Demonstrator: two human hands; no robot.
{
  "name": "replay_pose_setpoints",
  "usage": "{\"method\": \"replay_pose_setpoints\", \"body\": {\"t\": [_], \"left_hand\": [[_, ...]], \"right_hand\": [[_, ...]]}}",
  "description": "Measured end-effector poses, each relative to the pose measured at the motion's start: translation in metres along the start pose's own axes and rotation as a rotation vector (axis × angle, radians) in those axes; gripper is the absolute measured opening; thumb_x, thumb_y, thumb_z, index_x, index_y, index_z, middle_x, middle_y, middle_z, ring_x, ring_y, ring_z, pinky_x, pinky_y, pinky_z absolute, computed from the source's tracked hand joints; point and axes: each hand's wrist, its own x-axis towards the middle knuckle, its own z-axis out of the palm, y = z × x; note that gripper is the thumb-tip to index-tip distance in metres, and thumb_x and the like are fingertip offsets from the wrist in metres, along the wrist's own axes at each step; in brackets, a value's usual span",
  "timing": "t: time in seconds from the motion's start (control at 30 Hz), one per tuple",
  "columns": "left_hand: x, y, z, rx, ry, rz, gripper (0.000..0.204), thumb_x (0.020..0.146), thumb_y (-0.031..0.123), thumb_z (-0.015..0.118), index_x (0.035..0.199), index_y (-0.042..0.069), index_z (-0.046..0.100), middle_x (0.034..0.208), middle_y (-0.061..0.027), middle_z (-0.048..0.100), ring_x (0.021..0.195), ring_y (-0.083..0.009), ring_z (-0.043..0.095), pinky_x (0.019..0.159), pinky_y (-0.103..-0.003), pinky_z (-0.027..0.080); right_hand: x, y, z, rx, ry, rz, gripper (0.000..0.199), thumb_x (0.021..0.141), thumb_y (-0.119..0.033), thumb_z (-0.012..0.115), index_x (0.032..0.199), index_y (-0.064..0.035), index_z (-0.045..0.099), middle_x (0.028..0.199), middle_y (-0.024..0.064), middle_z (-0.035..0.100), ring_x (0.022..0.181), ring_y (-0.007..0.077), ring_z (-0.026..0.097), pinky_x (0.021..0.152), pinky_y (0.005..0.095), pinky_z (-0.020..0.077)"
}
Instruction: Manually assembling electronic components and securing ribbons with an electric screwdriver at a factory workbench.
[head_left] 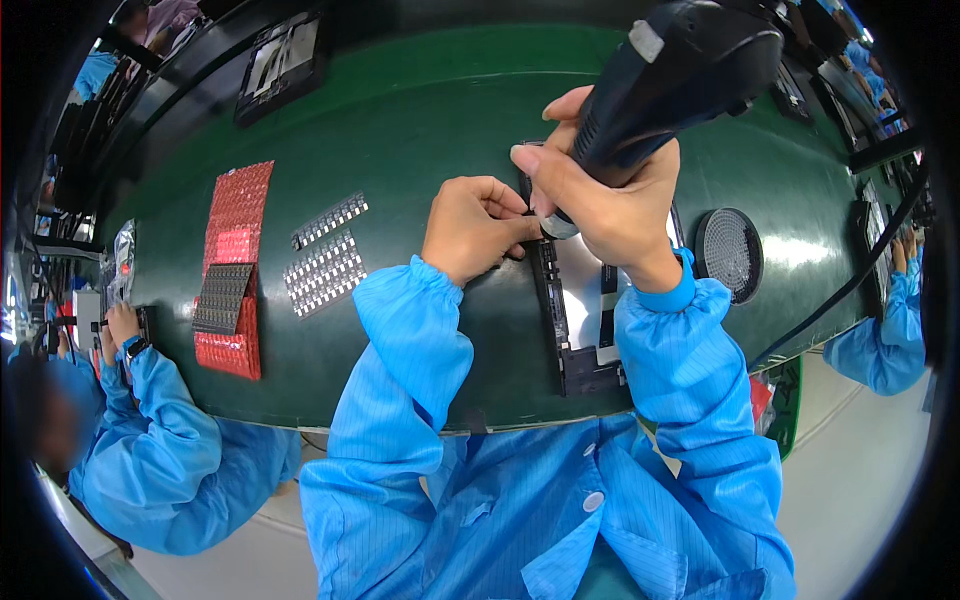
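My right hand [625, 205] is wrapped around a thick black electric screwdriver [665, 95], its lower end pointing down at the left edge of a flat electronic device [582, 300]. The device has a dark frame and a silvery panel, and lies on the green table partly under my right hand and sleeve. My left hand [468, 230] is closed, thumb and fingertips together at the device's left edge beside the tool's lower end. Whatever those fingers pinch is too small or hidden to make out. The tool's tip is also hard to see.
Left of my hands lie two sheets of small pale parts [325, 275] and red bubble wrap [235, 215] with a dark gridded sheet [222, 298] on it. A round black dish [730, 255] stands at right, near a black cable [840, 290]. A co-worker in blue [150, 450] sits at left.
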Motion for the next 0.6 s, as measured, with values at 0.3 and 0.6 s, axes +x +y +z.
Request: {"method": "replay_pose_setpoints", "body": {"t": [0.3, 0.6], "left_hand": [[-0.0029, 0.002, -0.0026, 0.003, 0.033, 0.02, 0.015, 0.067, -0.002, 0.074, 0.074, -0.005, 0.061, 0.068, -0.0101, 0.064, 0.058, -0.0133, 0.063, 0.048, -0.024, 0.052], [0.0012, -0.002, -0.0017, 0.034, -0.008, 0.025, 0.018, 0.069, 0.006, 0.077, 0.073, -0.003, 0.061, 0.066, -0.0085, 0.064, 0.056, -0.0113, 0.062, 0.045, -0.023, 0.049]], "right_hand": [[-0.0069, 0.0011, 0.0025, -0.104, -0.126, -0.074, 0.03, 0.074, 0.01, 0.068, 0.1, 0.0054, 0.052, 0.063, 0.0059, 0.059, 0.053, 0.0097, 0.057, 0.048, 0.0226, 0.0455], [-0.0028, 0.0004, -0.0026, -0.056, 0.005, -0.057, 0.03, 0.073, 0.009, 0.069, 0.099, 0.0043, 0.053, 0.064, 0.005, 0.06, 0.054, 0.0091, 0.057, 0.049, 0.0213, 0.0438]]}}
